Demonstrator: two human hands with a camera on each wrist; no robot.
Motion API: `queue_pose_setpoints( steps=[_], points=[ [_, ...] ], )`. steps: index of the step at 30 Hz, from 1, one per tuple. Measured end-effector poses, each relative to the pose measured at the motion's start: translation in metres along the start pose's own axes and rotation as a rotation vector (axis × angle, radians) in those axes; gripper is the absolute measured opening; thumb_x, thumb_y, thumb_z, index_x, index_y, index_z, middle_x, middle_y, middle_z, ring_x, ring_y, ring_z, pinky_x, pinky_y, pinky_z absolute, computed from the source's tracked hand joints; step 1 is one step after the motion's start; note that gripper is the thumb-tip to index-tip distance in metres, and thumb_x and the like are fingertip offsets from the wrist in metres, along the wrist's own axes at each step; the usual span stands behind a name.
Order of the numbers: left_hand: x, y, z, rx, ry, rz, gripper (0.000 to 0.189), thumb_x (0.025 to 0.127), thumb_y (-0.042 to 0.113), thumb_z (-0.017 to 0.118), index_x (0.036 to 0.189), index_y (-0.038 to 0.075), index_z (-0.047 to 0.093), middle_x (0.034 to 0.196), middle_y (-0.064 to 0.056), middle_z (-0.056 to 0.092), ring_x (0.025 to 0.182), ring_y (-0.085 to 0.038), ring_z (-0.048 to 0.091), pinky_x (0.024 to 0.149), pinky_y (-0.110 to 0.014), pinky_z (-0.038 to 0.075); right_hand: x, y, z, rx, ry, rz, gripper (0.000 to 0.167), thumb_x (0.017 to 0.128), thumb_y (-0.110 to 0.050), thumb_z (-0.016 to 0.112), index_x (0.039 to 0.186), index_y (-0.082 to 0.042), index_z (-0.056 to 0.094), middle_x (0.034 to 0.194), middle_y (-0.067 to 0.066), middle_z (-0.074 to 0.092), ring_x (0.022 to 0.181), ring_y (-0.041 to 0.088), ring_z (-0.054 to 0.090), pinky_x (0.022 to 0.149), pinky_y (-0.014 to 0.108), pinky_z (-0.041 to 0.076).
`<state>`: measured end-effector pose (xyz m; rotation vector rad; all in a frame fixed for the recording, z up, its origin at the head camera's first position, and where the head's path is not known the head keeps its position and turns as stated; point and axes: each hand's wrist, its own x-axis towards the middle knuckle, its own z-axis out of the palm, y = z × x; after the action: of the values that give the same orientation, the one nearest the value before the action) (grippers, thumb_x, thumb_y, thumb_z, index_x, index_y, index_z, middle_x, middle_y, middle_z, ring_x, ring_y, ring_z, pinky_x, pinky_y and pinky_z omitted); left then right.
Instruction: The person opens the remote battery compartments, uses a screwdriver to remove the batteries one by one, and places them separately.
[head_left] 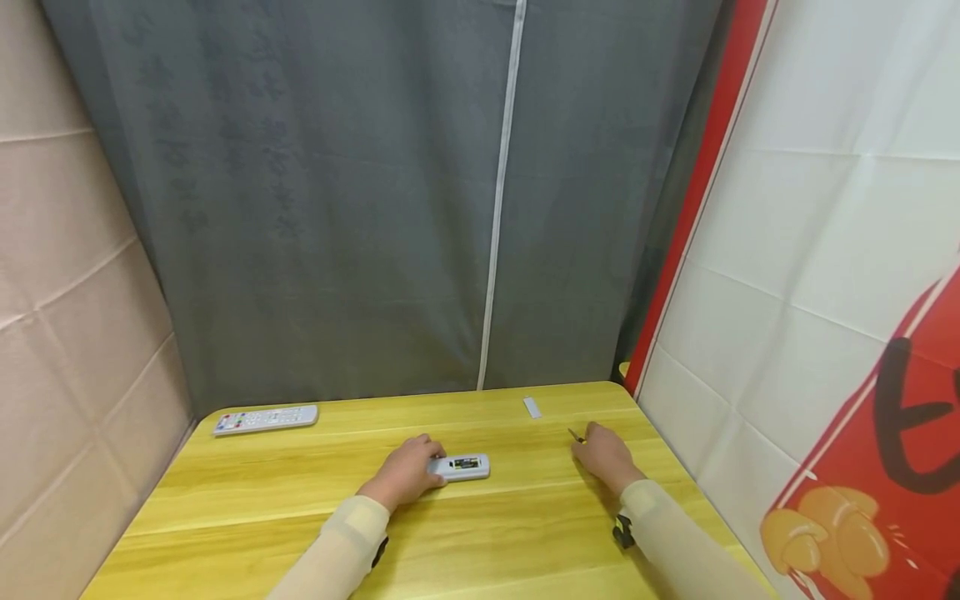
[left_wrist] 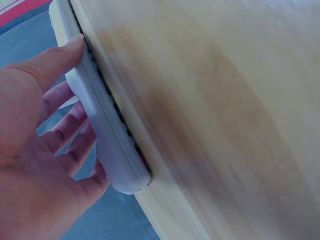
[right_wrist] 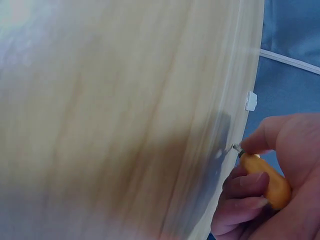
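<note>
My left hand (head_left: 405,471) holds a grey remote control (head_left: 477,471) by its left end on the table. The remote lies with its back up, and dark batteries (head_left: 465,463) show in its uncovered compartment. In the left wrist view the thumb lies on the remote (left_wrist: 92,100) and the fingers are along its far side. My right hand (head_left: 604,454) grips a small screwdriver (right_wrist: 270,182) with an orange-yellow handle. Its thin metal shaft points away from the hand, just over the table. Behind lies a small pale cover (head_left: 532,407), apart from both hands.
A second remote control (head_left: 266,419) lies buttons up at the table's back left. The yellow wooden table (head_left: 495,542) ends at a grey curtain (head_left: 360,208). Fabric walls stand at the left and the right (head_left: 772,292).
</note>
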<state>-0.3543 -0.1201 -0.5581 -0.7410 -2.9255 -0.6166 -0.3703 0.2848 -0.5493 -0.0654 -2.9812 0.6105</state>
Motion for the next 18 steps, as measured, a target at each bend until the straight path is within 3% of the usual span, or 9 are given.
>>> queue_pose_setpoints(
  steps=[5, 9, 18],
  points=[
    [0.0, 0.0, -0.001, -0.006, -0.002, -0.005, 0.038, 0.092, 0.029, 0.094, 0.122, 0.013, 0.077, 0.107, 0.0, 0.063, 0.095, -0.019, 0.057, 0.089, -0.046, 0.055, 0.001, 0.002, 0.002, 0.016, 0.009, -0.017, 0.028, 0.099, -0.026, 0.072, 0.102, -0.001, 0.06, 0.089, 0.012, 0.067, 0.077, 0.03, 0.061, 0.074, 0.051, 0.054],
    [-0.001, 0.002, -0.002, -0.009, -0.004, -0.009, 0.038, 0.092, 0.028, 0.094, 0.122, 0.012, 0.077, 0.108, 0.0, 0.063, 0.096, -0.02, 0.057, 0.089, -0.047, 0.055, 0.002, 0.001, 0.002, 0.051, 0.005, -0.046, 0.025, 0.099, -0.023, 0.073, 0.099, -0.004, 0.058, 0.084, 0.008, 0.062, 0.074, 0.027, 0.057, 0.071, 0.045, 0.05],
    [0.0, 0.001, -0.001, -0.015, -0.004, -0.013, 0.038, 0.092, 0.028, 0.094, 0.122, 0.012, 0.077, 0.108, 0.0, 0.063, 0.096, -0.02, 0.058, 0.089, -0.047, 0.055, 0.006, -0.01, 0.004, 0.092, -0.011, -0.208, 0.017, 0.105, -0.022, 0.073, 0.097, -0.014, 0.062, 0.072, 0.0, 0.053, 0.066, 0.018, 0.048, 0.064, 0.035, 0.041]
  ],
)
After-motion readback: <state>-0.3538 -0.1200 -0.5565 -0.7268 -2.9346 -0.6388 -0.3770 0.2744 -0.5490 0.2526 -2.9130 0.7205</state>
